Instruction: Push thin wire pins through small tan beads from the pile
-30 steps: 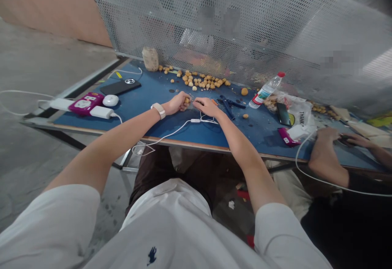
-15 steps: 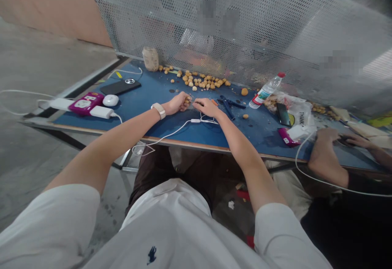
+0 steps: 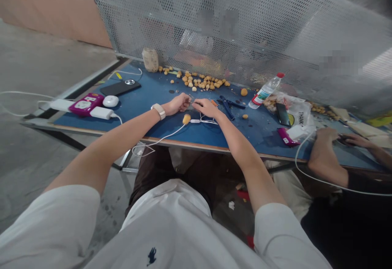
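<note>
My left hand (image 3: 181,103), with a pale watch band on its wrist, is closed over the blue table, its fingertips near a thin, shiny piece too small to name. My right hand (image 3: 206,107) is closed close beside it, fingers around something dark that is mostly hidden. Just below the left fingers, a tan round lump (image 3: 186,118) shows in front of the white cable (image 3: 171,134). Blue-handled pliers (image 3: 227,106) lie to the right of my right hand. Several similar tan lumps (image 3: 203,82) are heaped beyond both hands.
A perforated metal screen (image 3: 245,28) stands along the back. Left are a black phone (image 3: 121,88), a magenta power block (image 3: 86,104) and a jar (image 3: 150,60). To the right stands a water bottle (image 3: 266,91), with a co-worker's arm (image 3: 327,158) beyond it.
The tan lump that was at my left fingers is now below them, apart from the hand, by the white cable. Both hands stay in nearly the same place.
</note>
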A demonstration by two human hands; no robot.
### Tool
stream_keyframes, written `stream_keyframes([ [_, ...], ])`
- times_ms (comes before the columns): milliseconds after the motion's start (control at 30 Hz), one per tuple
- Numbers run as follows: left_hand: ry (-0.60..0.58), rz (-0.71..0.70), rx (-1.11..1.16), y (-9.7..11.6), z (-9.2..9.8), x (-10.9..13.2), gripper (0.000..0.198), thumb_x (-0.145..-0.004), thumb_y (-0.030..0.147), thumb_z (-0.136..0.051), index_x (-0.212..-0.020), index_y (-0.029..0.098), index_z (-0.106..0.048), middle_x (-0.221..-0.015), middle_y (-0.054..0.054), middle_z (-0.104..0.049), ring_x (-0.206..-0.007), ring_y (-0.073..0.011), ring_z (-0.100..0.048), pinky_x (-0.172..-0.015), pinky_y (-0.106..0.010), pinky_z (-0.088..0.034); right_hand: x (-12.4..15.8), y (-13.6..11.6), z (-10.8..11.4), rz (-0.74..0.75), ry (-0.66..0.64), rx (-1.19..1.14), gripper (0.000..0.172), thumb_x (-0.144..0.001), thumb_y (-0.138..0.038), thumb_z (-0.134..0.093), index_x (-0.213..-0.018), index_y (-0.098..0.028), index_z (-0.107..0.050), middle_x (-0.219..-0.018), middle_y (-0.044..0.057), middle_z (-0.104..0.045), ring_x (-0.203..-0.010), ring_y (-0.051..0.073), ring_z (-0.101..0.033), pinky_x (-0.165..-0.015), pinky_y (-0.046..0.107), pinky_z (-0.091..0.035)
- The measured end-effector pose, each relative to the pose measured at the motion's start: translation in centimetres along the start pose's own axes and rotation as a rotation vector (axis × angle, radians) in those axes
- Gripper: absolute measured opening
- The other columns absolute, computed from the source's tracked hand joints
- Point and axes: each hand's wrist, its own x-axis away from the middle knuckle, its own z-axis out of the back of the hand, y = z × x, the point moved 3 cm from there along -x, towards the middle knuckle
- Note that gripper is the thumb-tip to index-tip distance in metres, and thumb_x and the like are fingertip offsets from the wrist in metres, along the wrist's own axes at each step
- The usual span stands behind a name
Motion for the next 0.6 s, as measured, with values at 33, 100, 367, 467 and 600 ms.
stream_keyframes([
  [33,0.044,0.0,-0.025,0.0,0.1,0.0,0.029,-0.106,0.017,-0.06,-0.08,0.026,-0.05,-0.06,0.005,-0.039,-0.042,-0.0098,-0.026,-0.042,-0.018,-0.017,0.0,0.1,0.0,-0.007,0.009,-0.007,0.078,-0.115,-0.101,-0.056,-0.088,-0.028,-0.06,-0.075,0.002,-0.064,-0.081,0.025,-0.06,-0.079,0.039,-0.042],
  [100,0.147,-0.022,-0.059,0.0,0.3,-0.1,0.032,-0.107,0.021,-0.063,-0.082,0.028,-0.045,-0.061,0.007,-0.036,-0.043,-0.0097,-0.025,-0.043,-0.019,-0.017,0.1,0.2,0.1,-0.039,0.029,-0.053,0.081,-0.114,-0.106,-0.055,-0.089,-0.029,-0.06,-0.072,0.001,-0.062,-0.078,0.025,-0.059,-0.076,0.039,-0.042],
  [367,0.16,-0.011,-0.075,0.5,-0.3,0.2,0.028,-0.113,0.021,-0.057,-0.088,0.028,-0.047,-0.065,0.005,-0.043,-0.046,-0.0125,-0.033,-0.047,-0.021,-0.026,0.8,1.2,0.4,-0.129,0.06,-0.336,0.101,-0.09,-0.132,-0.06,-0.094,-0.031,-0.061,-0.065,-0.005,-0.053,-0.056,0.018,-0.045,-0.06,0.037,-0.035],
  [467,0.135,-0.062,-0.15,0.4,-0.6,0.7,0.03,-0.119,0.018,-0.051,-0.09,0.027,-0.05,-0.067,0.005,-0.044,-0.049,-0.013,-0.036,-0.05,-0.023,-0.028,0.9,1.6,0.5,-0.129,0.076,-0.362,0.101,-0.091,-0.131,-0.061,-0.095,-0.031,-0.062,-0.066,-0.004,-0.053,-0.056,0.018,-0.044,-0.06,0.037,-0.034],
  [600,0.083,-0.164,-0.284,0.4,-0.6,1.3,0.031,-0.121,0.015,-0.063,-0.095,0.027,-0.053,-0.074,0.005,-0.051,-0.057,-0.0138,-0.044,-0.058,-0.025,-0.032,0.9,2.0,0.5,-0.131,0.07,-0.353,0.101,-0.094,-0.13,-0.059,-0.098,-0.029,-0.063,-0.069,-0.002,-0.056,-0.059,0.018,-0.045,-0.058,0.037,-0.032],
])
